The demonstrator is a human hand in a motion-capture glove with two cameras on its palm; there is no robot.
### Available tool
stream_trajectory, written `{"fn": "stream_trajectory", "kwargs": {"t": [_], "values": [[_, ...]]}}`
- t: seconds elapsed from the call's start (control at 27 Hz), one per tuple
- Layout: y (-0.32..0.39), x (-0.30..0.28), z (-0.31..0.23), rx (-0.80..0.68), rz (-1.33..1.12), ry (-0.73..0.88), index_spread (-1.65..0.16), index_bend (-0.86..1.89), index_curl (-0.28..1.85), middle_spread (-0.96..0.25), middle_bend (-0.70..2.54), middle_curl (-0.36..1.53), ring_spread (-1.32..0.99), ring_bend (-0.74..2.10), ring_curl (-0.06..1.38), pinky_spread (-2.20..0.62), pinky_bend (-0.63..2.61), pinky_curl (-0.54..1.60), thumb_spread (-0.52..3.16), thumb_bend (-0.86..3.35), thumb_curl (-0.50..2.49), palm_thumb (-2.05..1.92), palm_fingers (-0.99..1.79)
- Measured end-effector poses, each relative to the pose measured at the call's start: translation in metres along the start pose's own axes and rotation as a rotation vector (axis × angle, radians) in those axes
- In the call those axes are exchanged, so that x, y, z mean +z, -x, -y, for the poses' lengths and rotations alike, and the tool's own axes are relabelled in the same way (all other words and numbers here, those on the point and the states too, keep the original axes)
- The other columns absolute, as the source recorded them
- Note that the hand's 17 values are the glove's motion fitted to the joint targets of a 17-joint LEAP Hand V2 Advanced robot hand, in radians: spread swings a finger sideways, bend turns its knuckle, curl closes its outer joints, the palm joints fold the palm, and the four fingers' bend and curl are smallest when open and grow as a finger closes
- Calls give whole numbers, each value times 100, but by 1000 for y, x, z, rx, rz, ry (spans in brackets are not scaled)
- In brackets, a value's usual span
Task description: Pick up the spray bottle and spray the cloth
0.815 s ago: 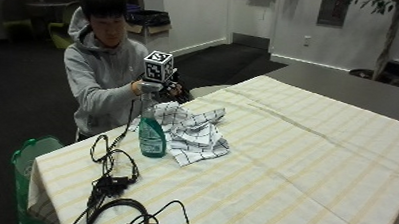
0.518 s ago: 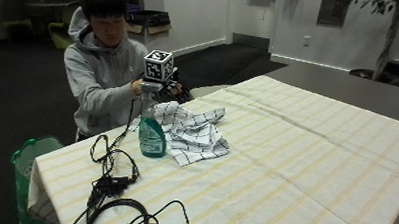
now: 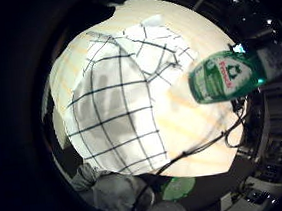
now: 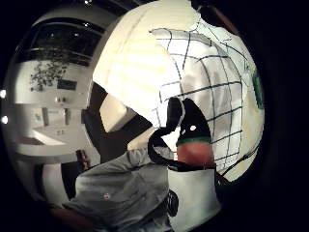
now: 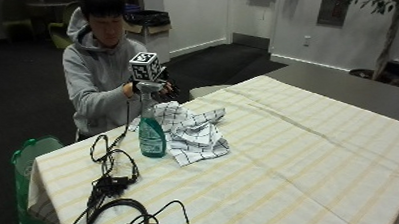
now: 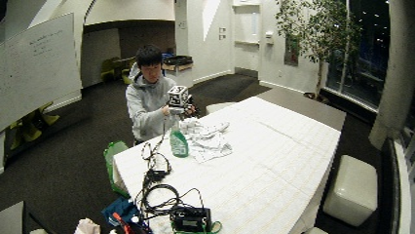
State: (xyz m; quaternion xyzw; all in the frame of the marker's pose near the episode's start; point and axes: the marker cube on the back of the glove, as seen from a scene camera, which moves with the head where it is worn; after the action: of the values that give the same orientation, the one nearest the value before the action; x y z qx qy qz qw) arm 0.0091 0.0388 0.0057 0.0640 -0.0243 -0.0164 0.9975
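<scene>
The teal-green translucent plastic spray bottle [image 5: 151, 135] stands upright on the table covered with a cream cloth striped in pale yellow [image 5: 304, 160], near the table edge closest to the person. Its grey spray head sits at the top of the neck, directly below the black-gloved right hand [image 5: 161, 90]. The white cotton cloth with a dark grid check [image 5: 192, 129] lies crumpled on the table, just beside the bottle on the side away from the table's near corner — its edge appears to reach the bottle base, though contact cannot be confirmed.

The right hand is raised at chest height above the bottle's spray head. In the outside view the fingers are hidden by the rig on the hand, and neither palm view shows them closed round anything — whether the hand is released or grasping cannot be told. The little-finger side palm view shows the bottle [image 3: 226, 74] off to one side, standing on the striped table next to the checked cloth [image 3: 116, 113]; the thumb side palm view looks down on the same cloth [image 4: 207, 87] spread on the table.

A bundle of black cables [image 5: 110, 179] trails across the table from the hand toward the near corner. A green bag [image 5: 28, 158] hangs or stands beside the table edge. The person wears a grey hooded sweatshirt [image 5: 94, 83] and sits behind the table.
</scene>
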Motion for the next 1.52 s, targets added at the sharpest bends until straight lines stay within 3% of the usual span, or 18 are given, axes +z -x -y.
{"fn": "stream_trajectory", "kwargs": {"t": [0.78, 1.04, 1.52], "values": [[-112, -21, -96, 188, 220, -347, -36, 5, 21, -2, 23, 30, 6, 23, 21, 25, 41, 33, 104, 6, 33, 66, 16], [-158, -24, -77, 224, 404, -486, -36, 5, 16, 0, 24, 31, 7, 27, 23, 26, 49, 35, 101, 0, 34, 66, 5], [-197, -24, 5, 262, 642, -574, -37, 8, 12, 2, 19, 31, 8, 31, 25, 26, 57, 37, 95, -3, 33, 63, -8]]}}
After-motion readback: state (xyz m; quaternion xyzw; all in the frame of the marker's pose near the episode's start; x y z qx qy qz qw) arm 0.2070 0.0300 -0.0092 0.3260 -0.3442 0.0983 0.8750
